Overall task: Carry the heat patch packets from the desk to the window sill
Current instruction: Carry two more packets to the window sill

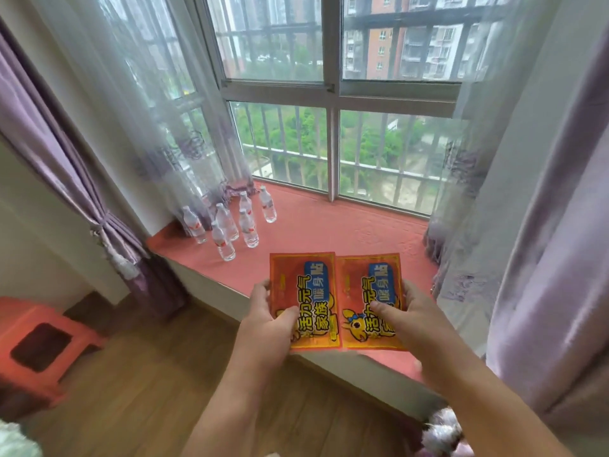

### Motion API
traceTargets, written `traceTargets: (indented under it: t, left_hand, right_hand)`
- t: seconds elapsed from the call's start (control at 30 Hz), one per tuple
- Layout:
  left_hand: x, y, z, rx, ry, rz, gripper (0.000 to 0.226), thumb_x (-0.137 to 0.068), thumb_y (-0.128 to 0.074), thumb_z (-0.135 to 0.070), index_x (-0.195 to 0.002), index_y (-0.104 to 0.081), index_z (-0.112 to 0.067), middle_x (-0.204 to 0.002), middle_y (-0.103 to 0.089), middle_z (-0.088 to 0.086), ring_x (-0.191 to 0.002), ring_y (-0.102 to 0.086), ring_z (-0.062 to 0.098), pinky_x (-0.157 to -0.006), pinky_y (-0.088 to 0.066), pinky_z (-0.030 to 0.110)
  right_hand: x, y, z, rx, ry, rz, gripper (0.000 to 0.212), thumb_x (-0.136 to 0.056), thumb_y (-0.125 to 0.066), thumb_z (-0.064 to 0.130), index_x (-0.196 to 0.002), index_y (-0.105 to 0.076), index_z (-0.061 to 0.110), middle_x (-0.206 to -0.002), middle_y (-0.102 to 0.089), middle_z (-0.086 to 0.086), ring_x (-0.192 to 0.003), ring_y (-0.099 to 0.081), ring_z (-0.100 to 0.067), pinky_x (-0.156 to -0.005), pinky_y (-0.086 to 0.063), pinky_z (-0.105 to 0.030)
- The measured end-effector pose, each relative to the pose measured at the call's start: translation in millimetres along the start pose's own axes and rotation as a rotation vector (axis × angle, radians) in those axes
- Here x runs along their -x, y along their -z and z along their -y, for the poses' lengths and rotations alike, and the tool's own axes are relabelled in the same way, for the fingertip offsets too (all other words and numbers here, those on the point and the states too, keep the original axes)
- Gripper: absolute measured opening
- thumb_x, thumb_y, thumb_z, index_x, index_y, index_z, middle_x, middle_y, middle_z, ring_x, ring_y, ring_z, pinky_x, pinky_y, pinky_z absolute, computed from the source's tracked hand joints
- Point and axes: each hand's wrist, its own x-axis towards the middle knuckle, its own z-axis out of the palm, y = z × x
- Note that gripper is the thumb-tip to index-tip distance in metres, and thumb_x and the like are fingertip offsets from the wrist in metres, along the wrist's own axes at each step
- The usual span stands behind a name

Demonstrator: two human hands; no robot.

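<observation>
Two red-and-yellow heat patch packets are held side by side over the front edge of the window sill [329, 225], which is covered in a red mat. My left hand [268, 319] grips the left packet [304, 291] by its lower left edge, thumb on top. My right hand [407, 319] holds the right packet [369, 291] at its lower right edge, thumb pressed on its face. Both packets face up with blue and yellow lettering showing. The desk is out of view.
Several clear water bottles [230, 225] stand at the sill's left end. Sheer and purple curtains [527, 225] hang on both sides of the window. A red plastic stool [43, 344] stands on the wood floor at lower left.
</observation>
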Motion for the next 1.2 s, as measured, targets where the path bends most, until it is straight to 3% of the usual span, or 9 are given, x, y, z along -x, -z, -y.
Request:
traceTargets:
  t: [0.1,0.2,0.37,0.6,0.73,0.9,1.03,1.2]
  left_hand:
    - [-45.1,0.6,-6.7,-0.032,-0.012,0.112,0.033,-0.102,-0.06,-0.017,-0.114,-0.047,-0.045,-0.108,-0.071,-0.015,-0.085,-0.076,0.002,-0.068,-0.06,0.024]
    - [-93.7,4.6,-14.5,-0.064,-0.019,0.218,0.031,-0.103,-0.059,-0.017,-0.111,-0.045,-0.044,-0.112,-0.068,-0.013,-0.086,-0.076,0.004,-0.064,-0.059,0.02]
    - [-164.8,6.5,-20.4,-0.077,-0.056,0.344,0.037,-0.101,-0.059,-0.008,-0.117,-0.05,-0.039,-0.109,-0.071,-0.011,-0.084,-0.076,0.006,-0.072,-0.063,0.032]
    - [-215.4,-25.6,-14.4,-0.139,-0.061,0.5,0.039,-0.097,-0.061,-0.008,-0.109,-0.053,-0.045,-0.108,-0.074,-0.009,-0.09,-0.077,0.012,-0.083,-0.063,0.049]
    - [-236.4,-55.4,-19.2,-0.124,-0.054,0.555,0.038,-0.097,-0.06,-0.006,-0.112,-0.053,-0.04,-0.106,-0.075,-0.008,-0.089,-0.077,0.014,-0.082,-0.063,0.051]
    - [-251.5,-88.8,-30.2,-0.099,-0.023,0.588,0.038,-0.099,-0.057,-0.004,-0.12,-0.051,-0.035,-0.106,-0.075,-0.004,-0.084,-0.078,0.014,-0.075,-0.065,0.043]
    - [-271.1,-113.8,-21.2,-0.111,-0.012,0.58,0.036,-0.097,-0.059,-0.006,-0.12,-0.053,-0.033,-0.107,-0.076,-0.003,-0.089,-0.078,0.018,-0.08,-0.064,0.05]
    - [-291.9,-144.5,1.1,-0.13,0.075,0.626,0.038,-0.097,-0.058,-0.003,-0.122,-0.051,-0.031,-0.108,-0.076,-0.003,-0.09,-0.077,0.018,-0.078,-0.064,0.044]
  right_hand:
    - [-25.9,-10.8,5.8,-0.004,-0.008,-0.078,0.031,-0.099,-0.069,0.013,-0.124,-0.064,0.031,-0.102,-0.082,0.002,-0.088,-0.081,-0.017,-0.087,-0.064,-0.048]
    - [-51.1,-24.7,12.3,0.002,-0.034,-0.173,0.03,-0.098,-0.07,0.014,-0.121,-0.066,0.034,-0.101,-0.082,0.005,-0.088,-0.08,-0.016,-0.089,-0.063,-0.048]
    - [-85.2,-47.5,19.1,-0.013,-0.06,-0.306,0.029,-0.097,-0.072,0.016,-0.116,-0.067,0.036,-0.103,-0.081,0.007,-0.093,-0.079,-0.016,-0.091,-0.062,-0.05]
    - [-99.1,-42.3,6.5,-0.073,-0.167,-0.463,0.028,-0.097,-0.071,0.019,-0.12,-0.066,0.035,-0.105,-0.081,0.006,-0.093,-0.08,-0.016,-0.093,-0.062,-0.05]
    - [-119.2,-21.5,10.2,-0.079,-0.191,-0.509,0.023,-0.099,-0.065,0.016,-0.117,-0.068,0.03,-0.099,-0.082,0.007,-0.089,-0.08,-0.015,-0.091,-0.062,-0.049]
    - [-141.9,3.2,14.9,-0.114,-0.186,-0.524,0.023,-0.101,-0.056,0.015,-0.115,-0.069,0.029,-0.095,-0.082,0.006,-0.085,-0.08,-0.013,-0.082,-0.064,-0.041]
    - [-166.6,16.6,4.1,-0.096,-0.207,-0.518,0.023,-0.1,-0.056,0.014,-0.113,-0.068,0.028,-0.094,-0.082,0.007,-0.085,-0.08,-0.013,-0.083,-0.064,-0.043]
    - [-190.5,24.2,-15.3,-0.111,-0.272,-0.524,0.025,-0.099,-0.054,0.015,-0.114,-0.068,0.029,-0.096,-0.082,0.006,-0.087,-0.08,-0.015,-0.086,-0.064,-0.045]
